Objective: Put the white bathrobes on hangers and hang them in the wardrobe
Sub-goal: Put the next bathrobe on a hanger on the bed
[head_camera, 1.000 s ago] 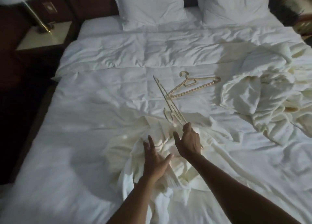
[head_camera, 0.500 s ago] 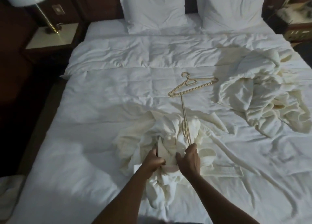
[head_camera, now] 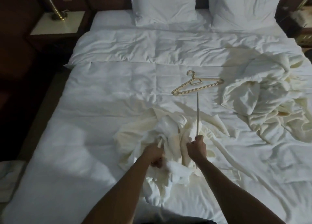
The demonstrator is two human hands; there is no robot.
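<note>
Nearest us, our left hand is clenched around a bunch of the near bathrobe, the fabric gathered in its curled fingers. Our right hand is closed in a fist on the held hanger, which we see edge-on as a thin pale line rising away from the knuckles. That bathrobe lies crumpled on the white bed, directly under and between both hands, with folds spreading out to either side.

Beyond the tip of the held hanger, and just short of touching it as far as we can tell, a second gold hanger lies flat on the duvet. To its right a second bathrobe is heaped near the bed's right edge. The left half of the duvet is bare rumpled cloth.

Farthest off, two pillows stand at the headboard, and a nightstand with a lamp base sits past the left edge.
</note>
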